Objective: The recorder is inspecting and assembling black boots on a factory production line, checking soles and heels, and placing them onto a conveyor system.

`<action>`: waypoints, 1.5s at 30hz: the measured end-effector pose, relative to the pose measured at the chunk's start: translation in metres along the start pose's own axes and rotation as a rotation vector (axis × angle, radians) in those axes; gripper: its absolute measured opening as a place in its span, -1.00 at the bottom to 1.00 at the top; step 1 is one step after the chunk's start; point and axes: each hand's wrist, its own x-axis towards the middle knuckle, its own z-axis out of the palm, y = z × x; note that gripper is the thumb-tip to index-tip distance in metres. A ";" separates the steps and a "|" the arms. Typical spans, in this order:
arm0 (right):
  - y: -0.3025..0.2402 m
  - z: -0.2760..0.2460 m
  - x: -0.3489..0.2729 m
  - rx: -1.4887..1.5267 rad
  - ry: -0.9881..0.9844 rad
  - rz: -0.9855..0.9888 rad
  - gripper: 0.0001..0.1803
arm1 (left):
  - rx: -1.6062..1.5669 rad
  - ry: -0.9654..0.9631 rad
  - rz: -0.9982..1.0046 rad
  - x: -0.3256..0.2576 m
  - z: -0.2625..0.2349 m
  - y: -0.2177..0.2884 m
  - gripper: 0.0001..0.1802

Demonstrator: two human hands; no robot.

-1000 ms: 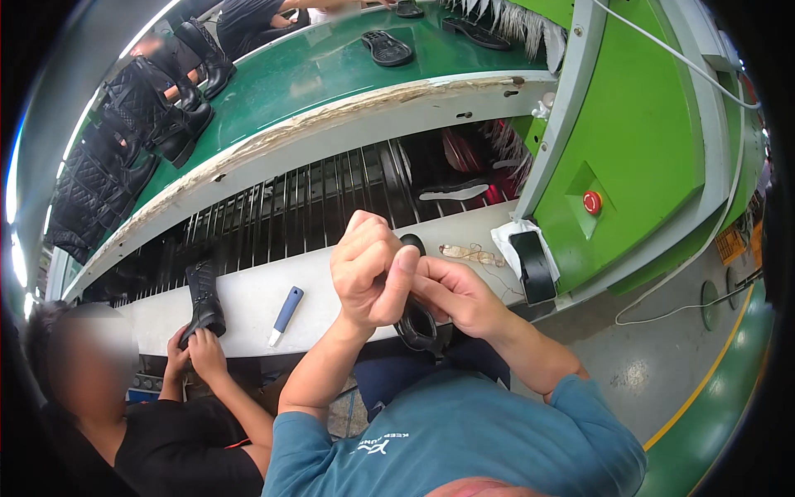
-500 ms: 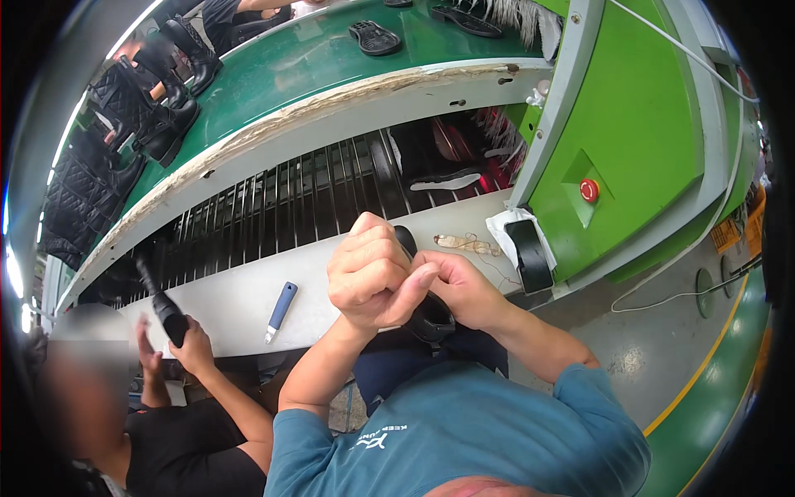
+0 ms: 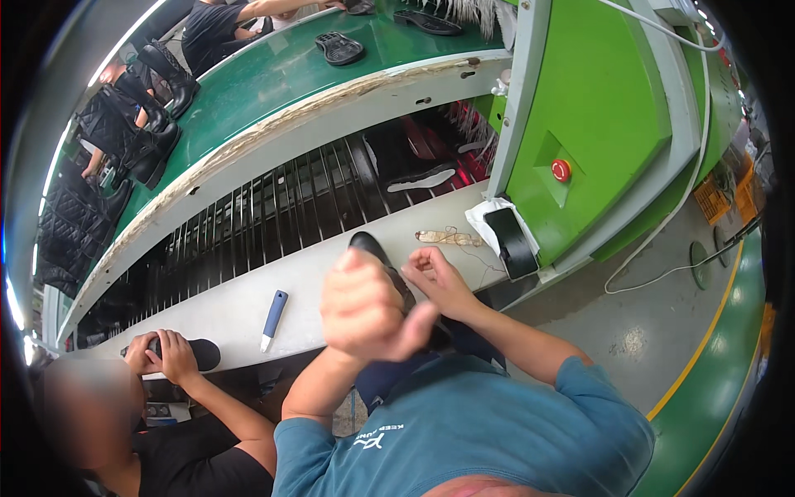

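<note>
A black shoe or boot (image 3: 368, 243) lies before me, its toe pointing up past my hands. Above it my left hand (image 3: 368, 302) is closed in a fist, thumb outward and somewhat blurred; whatever it may hold is hidden. Just to its right, my right hand (image 3: 437, 282) hovers beside the shoe with fingers curled in toward the thumb. Anything in that pinch is too small to make out. Much of the shoe is covered by my left hand and forearm.
A blue-handled cutter (image 3: 274, 319) lies left on the white ledge (image 3: 240, 306). Thread wound on a bundle (image 3: 447, 238) and a black phone (image 3: 510, 240) lie right. A co-worker's hands (image 3: 170, 354) hold a dark sole-shaped piece. Behind are rollers, a green belt with boots (image 3: 124, 137), and a red button (image 3: 561, 171).
My hands have drawn apart; the left is blurred and the right has shifted left. The shoe's toe shows more. The co-worker's dark piece has come down to the ledge. The view has shifted slightly.
</note>
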 end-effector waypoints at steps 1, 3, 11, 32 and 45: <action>0.013 0.007 0.007 -0.067 0.108 -0.088 -0.42 | 0.044 -0.054 0.022 0.001 0.003 0.016 -0.44; 0.017 0.013 0.017 0.159 -0.040 0.206 -0.19 | -0.014 -0.106 0.140 -0.009 0.014 0.040 -0.54; -0.024 0.049 0.024 0.365 -0.231 0.390 -0.43 | -0.059 0.025 -0.010 -0.016 0.011 0.036 -0.63; 0.004 0.010 0.022 0.405 -0.237 -0.002 -0.32 | -0.173 0.156 -0.878 -0.102 0.012 -0.067 -0.36; 0.031 0.002 0.037 0.334 -0.351 0.048 -0.31 | -0.155 0.164 -1.087 -0.099 0.013 -0.075 -0.38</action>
